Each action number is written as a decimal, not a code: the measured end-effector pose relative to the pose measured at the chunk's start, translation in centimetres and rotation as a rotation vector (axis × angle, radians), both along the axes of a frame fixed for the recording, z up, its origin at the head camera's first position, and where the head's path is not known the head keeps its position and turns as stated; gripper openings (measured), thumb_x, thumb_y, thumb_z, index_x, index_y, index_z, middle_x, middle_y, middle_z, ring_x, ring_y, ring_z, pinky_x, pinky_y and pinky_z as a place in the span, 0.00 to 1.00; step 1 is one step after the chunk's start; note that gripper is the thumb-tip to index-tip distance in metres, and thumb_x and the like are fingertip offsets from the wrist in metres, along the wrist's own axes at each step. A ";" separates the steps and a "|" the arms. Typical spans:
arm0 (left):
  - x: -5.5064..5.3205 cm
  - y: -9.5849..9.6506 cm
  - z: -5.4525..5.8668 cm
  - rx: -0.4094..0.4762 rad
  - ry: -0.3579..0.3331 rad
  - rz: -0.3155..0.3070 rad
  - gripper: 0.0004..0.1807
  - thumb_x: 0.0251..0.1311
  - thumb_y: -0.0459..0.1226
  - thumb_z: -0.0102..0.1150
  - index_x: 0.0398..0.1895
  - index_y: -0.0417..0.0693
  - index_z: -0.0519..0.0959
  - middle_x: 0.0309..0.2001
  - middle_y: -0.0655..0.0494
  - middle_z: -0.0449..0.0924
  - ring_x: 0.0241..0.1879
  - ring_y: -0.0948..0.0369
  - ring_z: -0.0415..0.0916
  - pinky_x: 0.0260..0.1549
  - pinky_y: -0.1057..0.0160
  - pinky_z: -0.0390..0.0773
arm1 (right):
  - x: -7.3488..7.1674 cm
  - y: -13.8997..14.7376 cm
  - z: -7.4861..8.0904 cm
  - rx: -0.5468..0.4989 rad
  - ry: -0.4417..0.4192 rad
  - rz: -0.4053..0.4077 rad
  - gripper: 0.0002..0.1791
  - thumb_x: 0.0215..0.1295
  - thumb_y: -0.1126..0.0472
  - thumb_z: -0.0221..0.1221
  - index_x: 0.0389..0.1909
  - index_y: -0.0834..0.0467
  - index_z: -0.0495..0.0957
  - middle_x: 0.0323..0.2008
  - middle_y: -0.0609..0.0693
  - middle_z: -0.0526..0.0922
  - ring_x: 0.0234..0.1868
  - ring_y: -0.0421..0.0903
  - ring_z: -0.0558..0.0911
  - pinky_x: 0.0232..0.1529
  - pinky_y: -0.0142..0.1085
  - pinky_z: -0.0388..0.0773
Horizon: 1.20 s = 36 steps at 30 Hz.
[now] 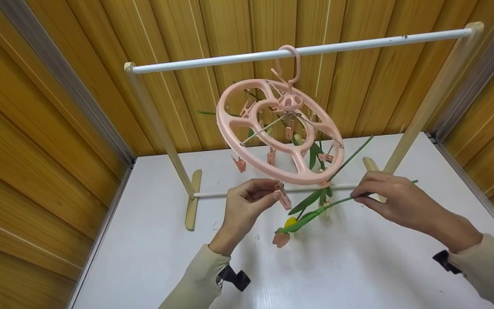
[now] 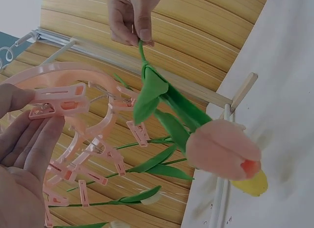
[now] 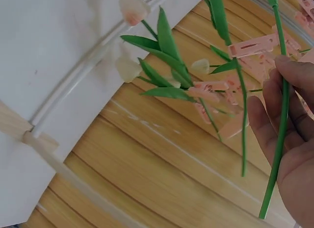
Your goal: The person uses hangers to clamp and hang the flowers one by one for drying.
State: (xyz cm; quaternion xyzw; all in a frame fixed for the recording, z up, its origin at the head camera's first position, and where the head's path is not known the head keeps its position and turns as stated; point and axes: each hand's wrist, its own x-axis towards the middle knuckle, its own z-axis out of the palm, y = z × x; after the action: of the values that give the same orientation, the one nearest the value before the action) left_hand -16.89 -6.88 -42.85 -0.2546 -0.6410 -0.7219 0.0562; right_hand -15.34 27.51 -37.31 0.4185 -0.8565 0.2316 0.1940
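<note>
A pink round clip hanger [image 1: 307, 177] hangs tilted from a white bar, with small clips around its rings. My left hand [image 1: 247, 199] pinches one clip [image 1: 284, 200] at the hanger's near edge between thumb and fingers. My right hand [image 1: 395, 197] pinches the green stem [image 3: 284, 120] of an artificial pink tulip [image 2: 221, 147], whose head points down and left, below the left hand's clip. Behind it hangs a yellow tulip [image 2: 252, 184]. Pale tulips [image 3: 133, 8] hang by their stems from other clips, seen in the right wrist view.
The white bar [image 1: 212, 61] tops a rack with wooden posts [image 1: 433, 98] and wooden feet [image 1: 193, 201]. A thinner white rod [image 1: 212, 195] runs low between the posts. The rack stands on a white table [image 1: 152, 257], with wood-plank panels [image 1: 178, 107] behind and at both sides.
</note>
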 end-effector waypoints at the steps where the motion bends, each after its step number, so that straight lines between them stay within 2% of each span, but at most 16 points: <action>1: 0.0 0.0 0.0 0.012 -0.003 -0.006 0.14 0.65 0.29 0.71 0.53 0.34 0.86 0.48 0.47 0.89 0.46 0.52 0.89 0.51 0.55 0.88 | -0.1 -0.3 0.1 0.000 0.013 0.003 0.25 0.41 0.82 0.79 0.38 0.55 0.89 0.37 0.42 0.86 0.35 0.40 0.86 0.39 0.18 0.80; 7: 0.0 0.3 0.2 0.065 -0.013 -0.030 0.14 0.65 0.27 0.70 0.52 0.30 0.85 0.47 0.43 0.89 0.46 0.52 0.89 0.50 0.55 0.88 | -0.4 -1.8 0.7 0.001 0.066 0.029 0.23 0.43 0.82 0.78 0.39 0.57 0.89 0.37 0.42 0.85 0.34 0.40 0.84 0.36 0.18 0.79; 12: 0.0 0.5 0.3 0.040 -0.005 -0.014 0.14 0.66 0.28 0.70 0.52 0.32 0.85 0.47 0.45 0.89 0.46 0.51 0.89 0.51 0.54 0.88 | -0.4 -2.8 1.0 0.016 0.069 0.029 0.23 0.44 0.81 0.79 0.39 0.57 0.89 0.37 0.43 0.85 0.34 0.39 0.83 0.38 0.18 0.80; 19: 0.0 0.6 0.3 0.061 -0.009 -0.036 0.14 0.66 0.27 0.70 0.54 0.31 0.83 0.47 0.43 0.88 0.46 0.51 0.89 0.51 0.53 0.88 | -0.3 -4.1 1.3 0.039 0.050 0.003 0.23 0.45 0.78 0.80 0.42 0.56 0.90 0.40 0.43 0.87 0.40 0.42 0.86 0.46 0.16 0.78; 27: 0.2 0.8 0.4 0.046 -0.022 -0.017 0.14 0.67 0.29 0.69 0.54 0.33 0.84 0.48 0.45 0.88 0.46 0.51 0.88 0.52 0.53 0.87 | -0.4 -5.5 1.5 0.032 0.060 0.042 0.22 0.46 0.78 0.80 0.42 0.58 0.89 0.44 0.47 0.88 0.45 0.46 0.87 0.53 0.17 0.76; 30: 0.2 0.9 0.4 0.047 -0.027 -0.011 0.14 0.67 0.29 0.70 0.53 0.33 0.84 0.48 0.46 0.88 0.46 0.51 0.88 0.52 0.53 0.88 | -0.4 -5.9 1.5 0.026 0.068 0.060 0.23 0.46 0.78 0.80 0.43 0.58 0.89 0.44 0.46 0.87 0.45 0.46 0.87 0.53 0.18 0.77; 36: 0.2 0.9 0.4 0.063 -0.027 -0.011 0.15 0.65 0.28 0.70 0.53 0.31 0.83 0.47 0.45 0.88 0.46 0.51 0.88 0.50 0.53 0.88 | -0.7 -6.4 1.5 -0.015 0.126 0.122 0.23 0.45 0.79 0.80 0.42 0.58 0.89 0.43 0.47 0.87 0.43 0.46 0.86 0.46 0.25 0.84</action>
State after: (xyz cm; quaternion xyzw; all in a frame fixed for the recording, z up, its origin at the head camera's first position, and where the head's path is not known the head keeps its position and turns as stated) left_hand -16.71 -6.01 -42.42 -0.2465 -0.6173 -0.7453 0.0517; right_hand -16.03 21.15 -35.86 0.4822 -0.8136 0.2228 0.2362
